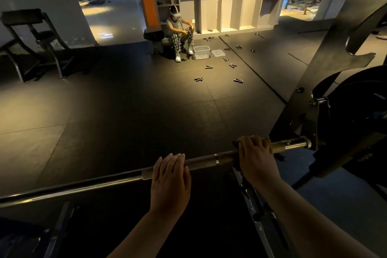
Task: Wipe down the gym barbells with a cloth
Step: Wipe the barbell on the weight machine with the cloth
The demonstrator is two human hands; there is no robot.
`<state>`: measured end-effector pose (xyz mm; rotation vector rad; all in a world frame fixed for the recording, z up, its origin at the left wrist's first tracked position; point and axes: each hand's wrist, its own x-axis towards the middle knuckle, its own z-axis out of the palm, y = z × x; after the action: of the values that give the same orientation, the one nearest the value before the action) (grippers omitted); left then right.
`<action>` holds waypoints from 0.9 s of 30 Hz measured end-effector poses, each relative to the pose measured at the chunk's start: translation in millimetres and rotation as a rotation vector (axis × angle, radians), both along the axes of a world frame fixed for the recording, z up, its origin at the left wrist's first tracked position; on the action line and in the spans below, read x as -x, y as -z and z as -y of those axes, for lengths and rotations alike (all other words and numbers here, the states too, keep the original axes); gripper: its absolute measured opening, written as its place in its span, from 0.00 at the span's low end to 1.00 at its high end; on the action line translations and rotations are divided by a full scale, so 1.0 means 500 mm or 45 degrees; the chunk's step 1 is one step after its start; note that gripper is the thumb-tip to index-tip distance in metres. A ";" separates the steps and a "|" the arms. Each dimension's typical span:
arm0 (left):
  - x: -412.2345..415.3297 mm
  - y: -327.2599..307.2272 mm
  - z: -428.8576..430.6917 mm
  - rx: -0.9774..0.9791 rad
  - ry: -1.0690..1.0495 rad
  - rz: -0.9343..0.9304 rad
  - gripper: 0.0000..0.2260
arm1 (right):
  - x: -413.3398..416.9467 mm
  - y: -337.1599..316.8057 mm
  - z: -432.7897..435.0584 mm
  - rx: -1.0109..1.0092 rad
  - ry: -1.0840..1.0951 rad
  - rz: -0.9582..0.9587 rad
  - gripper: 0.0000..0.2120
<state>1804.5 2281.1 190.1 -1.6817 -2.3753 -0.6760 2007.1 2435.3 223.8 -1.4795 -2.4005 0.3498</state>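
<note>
Wiping down the barbell (104,182), racked crosswise in the foreground with its right end in the rack (314,123); steadying with left hand (170,178) laid flat on top, fingers straight and together; gripping with right hand (255,155), fingers curled round dark cloth (236,143) and barbell; best to keep cloth wrapped tight, press firmly, sweep lengthwise in long strokes.

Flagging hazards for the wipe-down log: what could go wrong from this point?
1. Right hand grips the cloth round the barbell close to the rack; sliding that way could pinch it at the collar.
2. Left hand only rests flat on the barbell, so it may roll.
</note>
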 end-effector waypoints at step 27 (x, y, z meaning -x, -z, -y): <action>-0.058 0.005 -0.042 -0.014 -0.031 -0.014 0.17 | -0.071 0.007 -0.029 0.073 -0.192 -0.096 0.12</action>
<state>1833.5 2302.3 187.4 -1.6451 -2.3760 -0.6725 2042.5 2449.9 220.1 -1.2871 -2.4663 0.5031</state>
